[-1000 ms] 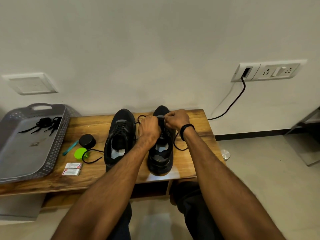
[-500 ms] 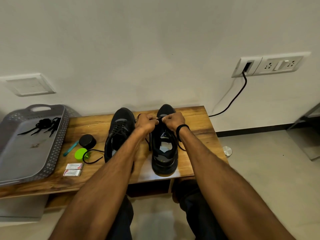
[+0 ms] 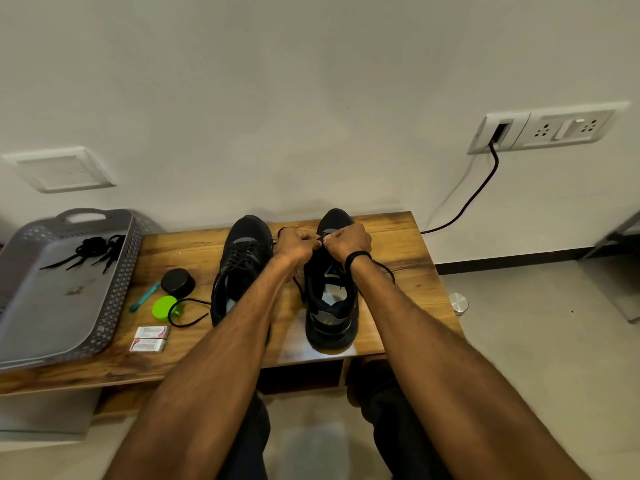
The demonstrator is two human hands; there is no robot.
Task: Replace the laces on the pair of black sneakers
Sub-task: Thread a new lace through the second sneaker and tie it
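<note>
- Where is the sneaker [image 3: 330, 306]?
- On the bench [image 3: 398, 244], toe at the back edge. My left hand [image 3: 294, 245] and right hand [image 3: 349, 242] both pinch its lace [image 3: 388, 271] there
- What can go wrong?
- If I tug hard, the lace may slip from my fingers

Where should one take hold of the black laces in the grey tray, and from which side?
Probably pinch the bunched middle of the black laces from above: the loose ends trail away thin, and the grey tray walls block a sideways approach.
</note>
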